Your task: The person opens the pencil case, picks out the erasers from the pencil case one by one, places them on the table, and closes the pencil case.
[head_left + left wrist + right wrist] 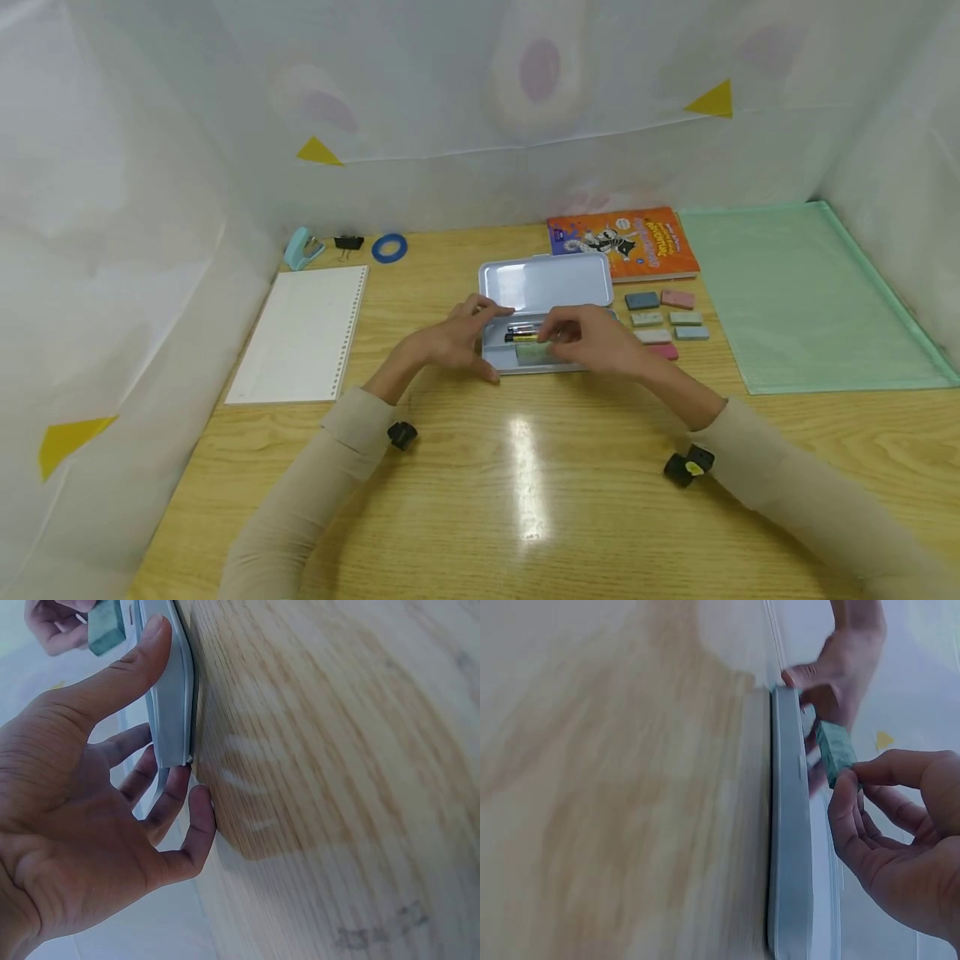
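A pale blue pencil case lies with its lid folded back; a few pens are inside. My left hand holds the case's left end, thumb along the front side and fingers round the end, as the left wrist view shows. Between thumb and fingertips my right hand pinches a green eraser over the case's tray. In the left wrist view the green eraser appears just above the case. The right hand hides part of the tray in the head view.
Several block erasers lie right of the case, beside an orange book and a green mesh pouch. To the left are a notepad, a stapler, a binder clip and blue tape.
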Motion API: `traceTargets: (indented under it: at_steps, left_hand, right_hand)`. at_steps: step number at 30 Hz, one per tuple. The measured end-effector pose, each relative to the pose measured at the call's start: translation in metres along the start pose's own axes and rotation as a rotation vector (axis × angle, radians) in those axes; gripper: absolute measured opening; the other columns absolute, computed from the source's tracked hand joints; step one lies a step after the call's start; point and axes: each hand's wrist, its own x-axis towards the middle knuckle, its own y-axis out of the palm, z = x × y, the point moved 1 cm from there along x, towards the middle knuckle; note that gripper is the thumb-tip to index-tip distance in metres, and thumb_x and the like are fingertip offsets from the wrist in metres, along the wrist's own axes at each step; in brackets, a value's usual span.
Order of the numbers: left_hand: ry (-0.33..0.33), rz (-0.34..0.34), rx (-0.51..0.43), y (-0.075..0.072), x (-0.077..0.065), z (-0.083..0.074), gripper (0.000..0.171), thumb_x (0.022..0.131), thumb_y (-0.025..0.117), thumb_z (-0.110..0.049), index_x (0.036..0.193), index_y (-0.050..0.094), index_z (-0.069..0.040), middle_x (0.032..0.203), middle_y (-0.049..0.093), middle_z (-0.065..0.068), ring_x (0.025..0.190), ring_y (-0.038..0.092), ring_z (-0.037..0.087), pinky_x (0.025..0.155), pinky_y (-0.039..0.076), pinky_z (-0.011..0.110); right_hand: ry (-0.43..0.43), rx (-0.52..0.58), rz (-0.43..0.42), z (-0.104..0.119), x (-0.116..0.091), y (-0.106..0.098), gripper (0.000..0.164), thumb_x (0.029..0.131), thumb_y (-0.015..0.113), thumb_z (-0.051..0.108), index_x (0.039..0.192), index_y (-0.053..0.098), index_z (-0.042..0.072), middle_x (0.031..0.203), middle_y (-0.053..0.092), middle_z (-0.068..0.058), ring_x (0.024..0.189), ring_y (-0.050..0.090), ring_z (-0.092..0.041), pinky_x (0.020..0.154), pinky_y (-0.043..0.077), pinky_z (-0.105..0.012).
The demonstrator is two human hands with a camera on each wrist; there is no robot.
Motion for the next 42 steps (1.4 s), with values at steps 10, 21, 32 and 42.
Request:
traceTargets:
  at_steps: [10,21,32,42]
  left_hand:
    - [-0.014,0.003,0.005,0.000,0.000,0.000,0.100,0.083,0.089,-0.035,0.163,0.031,-0.022,0.159,0.020,0.009,0.143,0.026,0.031,0.120,0.031,0.050]
    - [-0.013,-0.007,0.019,0.001,-0.001,-0.002,0.101,0.083,0.089,-0.035,0.163,0.031,-0.022,0.158,0.022,0.009,0.141,0.028,0.030,0.119,0.032,0.049]
    - [-0.012,-0.006,0.030,0.001,-0.001,-0.001,0.101,0.083,0.089,-0.035,0.164,0.030,-0.021,0.158,0.022,0.010,0.141,0.028,0.030,0.119,0.033,0.048]
    - [-0.008,-0.003,0.028,0.000,-0.001,-0.002,0.101,0.084,0.089,-0.034,0.164,0.030,-0.020,0.157,0.022,0.010,0.140,0.028,0.031,0.119,0.032,0.047]
  right_hand:
    - [0.075,0.053,-0.053,-0.030,-0.051,-0.058,0.011,0.101,0.066,0.007,0.111,0.071,0.005,0.088,0.065,-0.014,0.064,0.056,-0.020,0.057,0.049,-0.031]
    - [0.173,-0.108,-0.148,-0.067,-0.108,-0.111,0.016,0.104,0.064,0.013,0.118,0.070,0.006,0.106,0.070,-0.010,0.082,0.065,-0.019,0.070,0.051,-0.025]
    - [0.231,-0.114,-0.103,-0.087,-0.138,-0.132,0.017,0.107,0.059,0.011,0.119,0.068,0.004,0.091,0.070,-0.009,0.076,0.065,-0.021,0.065,0.052,-0.031]
    - [0.197,-0.098,-0.063,-0.092,-0.136,-0.131,0.016,0.105,0.058,0.004,0.118,0.068,0.001,0.089,0.067,-0.011,0.073,0.064,-0.021,0.062,0.054,-0.032]
